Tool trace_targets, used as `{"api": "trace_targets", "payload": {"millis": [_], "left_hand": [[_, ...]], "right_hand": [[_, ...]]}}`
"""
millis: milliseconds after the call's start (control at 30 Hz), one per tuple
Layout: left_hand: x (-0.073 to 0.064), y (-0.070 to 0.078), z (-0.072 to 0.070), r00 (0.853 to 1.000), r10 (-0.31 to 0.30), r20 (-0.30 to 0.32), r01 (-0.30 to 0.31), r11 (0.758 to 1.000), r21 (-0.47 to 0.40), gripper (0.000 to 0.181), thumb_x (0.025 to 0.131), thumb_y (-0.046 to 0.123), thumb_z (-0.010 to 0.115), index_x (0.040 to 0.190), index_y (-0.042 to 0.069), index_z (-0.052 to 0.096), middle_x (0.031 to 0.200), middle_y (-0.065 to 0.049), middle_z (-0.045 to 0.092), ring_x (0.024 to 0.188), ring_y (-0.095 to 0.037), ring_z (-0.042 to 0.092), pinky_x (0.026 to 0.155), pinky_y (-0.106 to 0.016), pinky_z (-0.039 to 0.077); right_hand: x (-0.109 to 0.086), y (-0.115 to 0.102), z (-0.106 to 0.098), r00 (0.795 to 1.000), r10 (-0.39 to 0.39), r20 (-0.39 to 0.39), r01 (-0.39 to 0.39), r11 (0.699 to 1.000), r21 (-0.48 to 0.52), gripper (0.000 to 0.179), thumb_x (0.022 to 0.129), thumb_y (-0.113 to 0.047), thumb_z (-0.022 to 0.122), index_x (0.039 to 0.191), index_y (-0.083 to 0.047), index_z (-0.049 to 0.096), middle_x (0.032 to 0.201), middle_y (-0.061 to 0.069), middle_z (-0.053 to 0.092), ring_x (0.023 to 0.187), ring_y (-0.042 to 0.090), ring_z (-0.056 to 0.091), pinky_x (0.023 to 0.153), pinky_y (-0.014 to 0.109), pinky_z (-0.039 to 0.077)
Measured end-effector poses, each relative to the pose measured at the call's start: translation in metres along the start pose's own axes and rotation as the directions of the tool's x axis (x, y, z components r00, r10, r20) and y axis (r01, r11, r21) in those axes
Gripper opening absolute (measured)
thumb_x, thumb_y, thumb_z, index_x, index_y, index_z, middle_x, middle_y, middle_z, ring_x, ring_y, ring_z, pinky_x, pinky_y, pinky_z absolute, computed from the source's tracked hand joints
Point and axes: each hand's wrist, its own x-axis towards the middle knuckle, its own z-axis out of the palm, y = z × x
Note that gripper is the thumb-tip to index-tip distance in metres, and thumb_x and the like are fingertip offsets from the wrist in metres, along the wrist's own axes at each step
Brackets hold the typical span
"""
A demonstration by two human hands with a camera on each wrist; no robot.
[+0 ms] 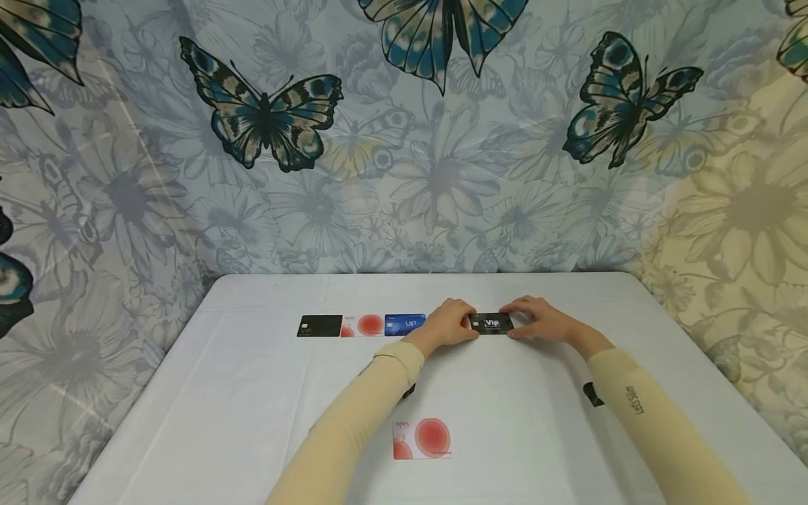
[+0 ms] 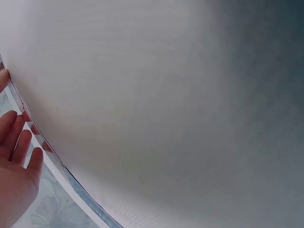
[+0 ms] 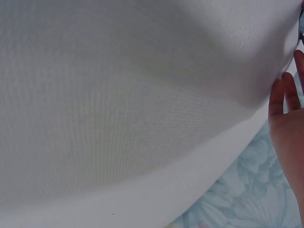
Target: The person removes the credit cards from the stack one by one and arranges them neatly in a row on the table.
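Note:
A black Vip card (image 1: pixel 492 323) lies at the right end of a row of cards near the table's far edge. My left hand (image 1: pixel 448 322) holds its left edge between thumb and fingertips, and my right hand (image 1: pixel 536 319) grips its right edge the same way. Left of my left hand the row continues with a blue VIP card (image 1: pixel 405 325), a white card with red circles (image 1: pixel 370 325) and a black card (image 1: pixel 319 326). My left hand hides the stretch between the blue and the black Vip card. In both wrist views, the left hand (image 2: pixel 16 166) and right hand (image 3: pixel 287 118) show only partly.
Another white card with red circles (image 1: pixel 432 439) lies nearer on the white table (image 1: pixel 252 421), between my forearms. A small dark object (image 1: pixel 593 394) shows beside the right sleeve; its kind is unclear. Butterfly-patterned cloth (image 1: pixel 442 175) hangs behind the table.

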Motion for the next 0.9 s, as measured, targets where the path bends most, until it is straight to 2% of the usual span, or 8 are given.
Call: {"api": "trace_targets", "payload": {"millis": [200, 333, 467, 633, 767, 900], "left_hand": [[-0.002, 0.001, -0.001, 1.0, 0.003, 0.023, -0.003, 1.0, 0.024, 0.05, 0.089, 0.033, 0.07, 0.133, 0.01, 0.059, 0.127, -0.004, 0.06, 0.119, -0.019, 0.049, 0.099, -0.026, 0.04], [-0.004, 0.001, -0.003, 0.999, 0.019, 0.03, -0.019, 0.999, 0.029, 0.055, 0.09, 0.032, 0.069, 0.138, 0.01, 0.054, 0.136, -0.005, 0.054, 0.126, -0.019, 0.045, 0.103, -0.027, 0.037], [-0.01, -0.002, -0.004, 1.0, 0.026, 0.013, -0.026, 1.0, 0.0, 0.058, 0.091, 0.033, 0.067, 0.141, 0.01, 0.049, 0.141, -0.005, 0.05, 0.131, -0.019, 0.041, 0.106, -0.027, 0.036], [-0.021, -0.008, -0.006, 0.999, 0.007, -0.039, -0.012, 0.992, -0.122, 0.055, 0.091, 0.029, 0.068, 0.138, 0.007, 0.051, 0.137, -0.008, 0.051, 0.127, -0.021, 0.045, 0.104, -0.029, 0.037], [-0.033, -0.014, -0.009, 0.997, 0.006, -0.078, -0.021, 0.981, -0.195, 0.053, 0.091, 0.028, 0.068, 0.135, 0.003, 0.053, 0.133, -0.01, 0.054, 0.123, -0.022, 0.049, 0.104, -0.029, 0.038], [-0.049, -0.015, -0.017, 0.995, -0.008, -0.095, -0.018, 0.964, -0.266, 0.053, 0.09, 0.027, 0.07, 0.133, 0.002, 0.054, 0.13, -0.011, 0.056, 0.117, -0.023, 0.054, 0.1, -0.032, 0.043]], "right_hand": [[-0.001, -0.003, 0.003, 0.999, -0.004, -0.036, 0.003, 1.0, -0.025, 0.054, 0.085, -0.028, 0.077, 0.13, -0.004, 0.059, 0.13, 0.022, 0.049, 0.122, 0.044, 0.039, 0.096, 0.061, 0.037], [-0.002, -0.004, 0.009, 0.995, -0.027, -0.097, 0.019, 0.996, -0.083, 0.055, 0.084, -0.03, 0.077, 0.129, -0.003, 0.06, 0.13, 0.024, 0.05, 0.118, 0.043, 0.04, 0.091, 0.057, 0.036], [-0.004, -0.01, 0.018, 0.983, -0.057, -0.175, 0.041, 0.995, -0.092, 0.053, 0.085, -0.027, 0.076, 0.128, 0.0, 0.059, 0.13, 0.026, 0.051, 0.119, 0.046, 0.042, 0.093, 0.06, 0.035], [-0.007, -0.025, 0.031, 0.967, -0.04, -0.251, 0.042, 0.999, -0.001, 0.047, 0.09, -0.021, 0.071, 0.128, 0.003, 0.058, 0.128, 0.026, 0.054, 0.116, 0.043, 0.048, 0.093, 0.056, 0.044], [-0.009, -0.042, 0.041, 0.96, 0.048, -0.275, -0.013, 0.992, 0.129, 0.048, 0.093, -0.021, 0.067, 0.133, 0.002, 0.054, 0.129, 0.024, 0.053, 0.113, 0.037, 0.052, 0.093, 0.05, 0.047], [-0.012, -0.06, 0.051, 0.953, 0.127, -0.274, -0.061, 0.969, 0.239, 0.052, 0.095, -0.028, 0.065, 0.137, 0.0, 0.051, 0.131, 0.021, 0.053, 0.114, 0.033, 0.052, 0.096, 0.046, 0.045]]}}
